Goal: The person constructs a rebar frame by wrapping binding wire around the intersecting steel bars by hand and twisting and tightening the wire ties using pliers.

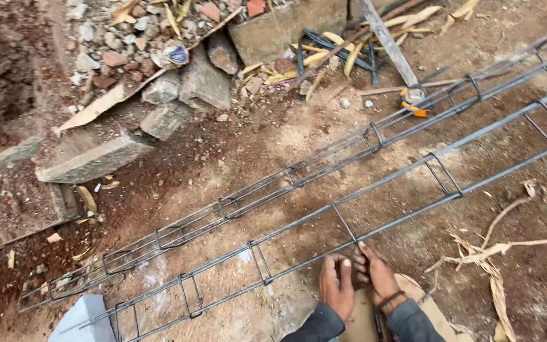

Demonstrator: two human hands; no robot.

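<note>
between both hands' fingers (pixel 362 256) sits the rebar cage (pixel 375 190) stirrup (pixel 344 223).

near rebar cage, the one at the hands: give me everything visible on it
The near rebar cage is a long, narrow frame of dark grey steel bars joined by rectangular ties at intervals. It lies flat on reddish dirt, running diagonally from lower left to upper right, beside a second cage. The left hand and right hand meet at its near bar, at a loose-looking tie.

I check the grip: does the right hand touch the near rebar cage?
Touching. The head view shows the right hand with its fingertips on a bar of the near rebar cage.
</note>
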